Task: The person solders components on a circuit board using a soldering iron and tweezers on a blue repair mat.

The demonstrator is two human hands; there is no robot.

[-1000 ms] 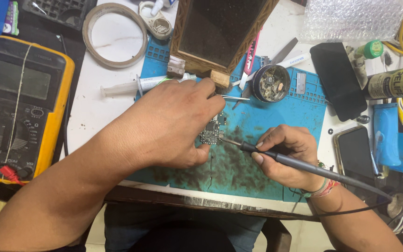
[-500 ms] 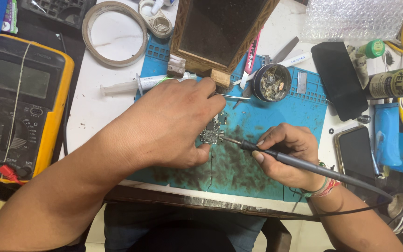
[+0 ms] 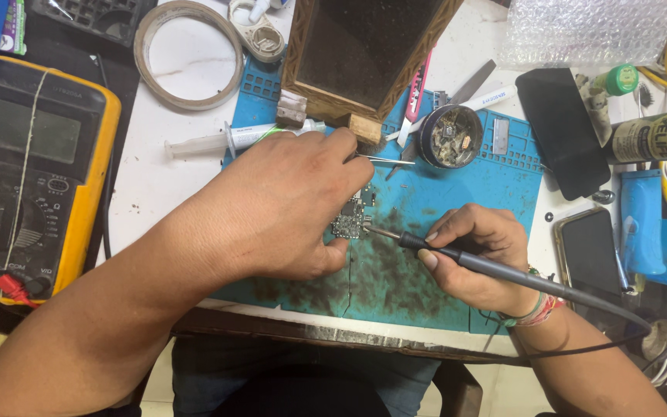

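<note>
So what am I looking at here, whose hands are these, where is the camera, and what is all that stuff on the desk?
The single picture comes from a camera worn on a person's head, looking down at their own two bare hands. The left hand steadies a small dark circuit board on a stained blue work mat. The right hand grips a thin black corded soldering iron like a pen, its tip at the board's edge. Around them lie a yellow-cased multimeter, a clear plastic syringe, a tape ring, a round black tin of small parts and two dark phones.
</note>
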